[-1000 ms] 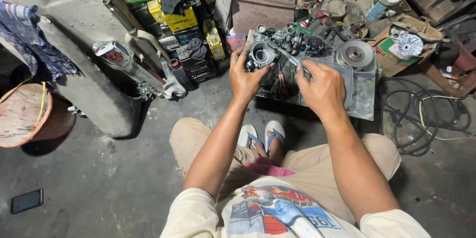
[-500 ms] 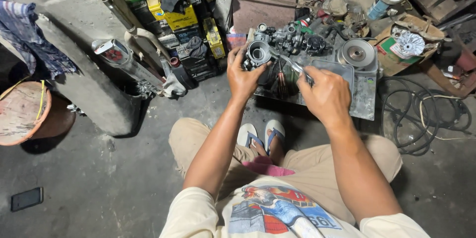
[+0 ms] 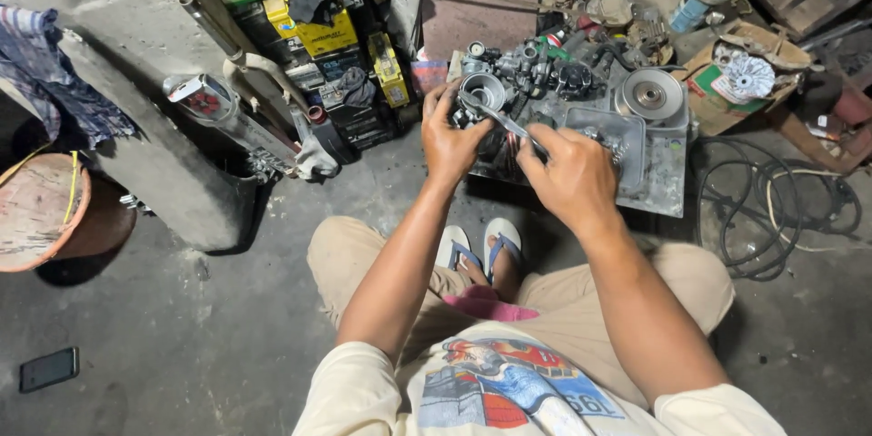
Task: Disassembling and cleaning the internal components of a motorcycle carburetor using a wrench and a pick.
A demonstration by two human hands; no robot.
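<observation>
My left hand grips a round metal engine part and holds it up in front of me. My right hand is closed on the handle of a metal wrench, whose head sits on that part. Both hands hover above a grey metal tray that carries several engine pieces, among them a shiny round pulley at its right end. I sit on the floor with my feet in blue sandals just below my hands.
A stack of old batteries stands at the back left, with an exhaust pipe leaning on a concrete block. Black cables coil at the right. A cardboard box holding a fan-like part sits back right. A phone lies lower left.
Both hands, with the part and the wrench, have stayed over the tray; the right hand has shifted a little, turning the wrench slightly.
</observation>
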